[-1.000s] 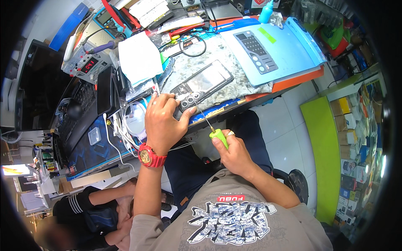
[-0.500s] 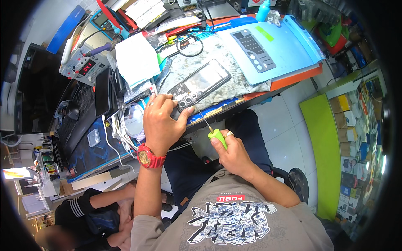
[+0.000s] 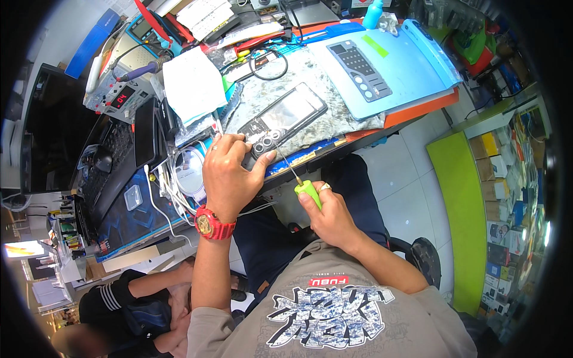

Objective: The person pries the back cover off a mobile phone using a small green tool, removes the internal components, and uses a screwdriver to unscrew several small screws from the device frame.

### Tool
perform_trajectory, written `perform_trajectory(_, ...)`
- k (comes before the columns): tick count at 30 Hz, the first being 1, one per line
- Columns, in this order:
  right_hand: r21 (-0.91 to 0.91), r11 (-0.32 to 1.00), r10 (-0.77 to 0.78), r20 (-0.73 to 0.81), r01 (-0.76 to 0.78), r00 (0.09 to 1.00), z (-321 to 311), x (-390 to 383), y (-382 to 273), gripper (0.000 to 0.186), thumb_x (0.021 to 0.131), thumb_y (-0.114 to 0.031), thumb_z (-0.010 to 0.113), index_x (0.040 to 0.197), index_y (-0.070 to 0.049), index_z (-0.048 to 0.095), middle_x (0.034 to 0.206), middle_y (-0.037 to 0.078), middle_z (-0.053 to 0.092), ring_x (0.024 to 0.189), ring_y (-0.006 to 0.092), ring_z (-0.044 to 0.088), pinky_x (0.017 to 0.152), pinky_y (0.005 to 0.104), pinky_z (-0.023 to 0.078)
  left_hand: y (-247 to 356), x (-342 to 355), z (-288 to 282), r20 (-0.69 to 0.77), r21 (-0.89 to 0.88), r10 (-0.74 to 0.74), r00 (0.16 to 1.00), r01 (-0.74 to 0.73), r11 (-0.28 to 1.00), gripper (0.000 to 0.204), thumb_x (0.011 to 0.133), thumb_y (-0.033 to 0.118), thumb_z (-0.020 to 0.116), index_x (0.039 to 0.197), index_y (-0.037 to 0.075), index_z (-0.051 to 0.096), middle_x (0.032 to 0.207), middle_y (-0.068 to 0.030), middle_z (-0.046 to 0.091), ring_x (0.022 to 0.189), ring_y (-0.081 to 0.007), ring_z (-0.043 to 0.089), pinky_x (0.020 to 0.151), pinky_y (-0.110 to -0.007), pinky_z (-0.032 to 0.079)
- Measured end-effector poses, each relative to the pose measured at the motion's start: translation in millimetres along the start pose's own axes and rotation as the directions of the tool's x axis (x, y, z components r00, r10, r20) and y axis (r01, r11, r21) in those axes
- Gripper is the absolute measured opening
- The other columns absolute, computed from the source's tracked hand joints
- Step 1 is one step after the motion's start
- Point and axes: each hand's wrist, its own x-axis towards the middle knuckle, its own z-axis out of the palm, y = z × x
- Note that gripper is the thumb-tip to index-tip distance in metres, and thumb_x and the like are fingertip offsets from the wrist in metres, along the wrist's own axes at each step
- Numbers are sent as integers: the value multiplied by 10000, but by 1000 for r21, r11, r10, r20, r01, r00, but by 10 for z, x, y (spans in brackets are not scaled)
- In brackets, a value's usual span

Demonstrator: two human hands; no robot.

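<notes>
Right hand (image 3: 333, 219) grips green screwdriver (image 3: 309, 194); left hand (image 3: 229, 173) holds phone (image 3: 290, 110) (white paper (image 3: 194, 86), blue mat (image 3: 412, 77) close by).

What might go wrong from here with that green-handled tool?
The green-handled tool, held in the right hand, has its tip near the camera rings of the phone; a slip might scratch them. The left hand has its thumb close to that tip and could get jabbed. The phone lies near the mat's front edge and might slide if pushed.

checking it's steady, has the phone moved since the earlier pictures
No, not visibly: the phone keeps its place relative to the blue panel; the whole view shifted slightly.
</notes>
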Motion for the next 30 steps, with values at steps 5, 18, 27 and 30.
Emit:
perform_trajectory(5,2,1000,-3,-1,3,1000,-3,26,-11,439,1092,-369,578,1187,60,602,721,107,655,523,164,636,525,324,506,-5,3,3,-9,-1,6,1000,-6,1000,359,755,235,915,857,-52,725,1004,-153,716,911,-333,700,800,-417,554)
perform_trajectory(18,-86,994,-71,-42,68,997,-9,15,17,406,1089,-344,586,1194,47,608,813,161,689,650,281,685,637,385,520,-8,-11,10,-14,0,6,1000,-6,1000,344,764,221,909,883,-47,728,1030,-162,724,932,-343,707,804,-423,558)
perform_trajectory(27,-79,994,70,11,-69,997,-84,9,-90,403,1073,-347,598,1171,43,610,890,255,718,839,450,715,730,476,542,-133,-113,15,-36,-31,67,997,-68,997,373,794,249,884,1006,-16,727,1064,-160,737,1041,-361,704,1143,-531,433)
perform_trajectory(30,-45,996,82,8,-82,997,-55,-1,-57,396,1072,-347,600,1164,37,616,887,245,718,834,440,714,733,468,536,-183,-87,-10,42,-39,62,997,-60,997,442,790,277,883,1086,-8,721,1096,-142,714,1079,-334,679,1203,-581,335)
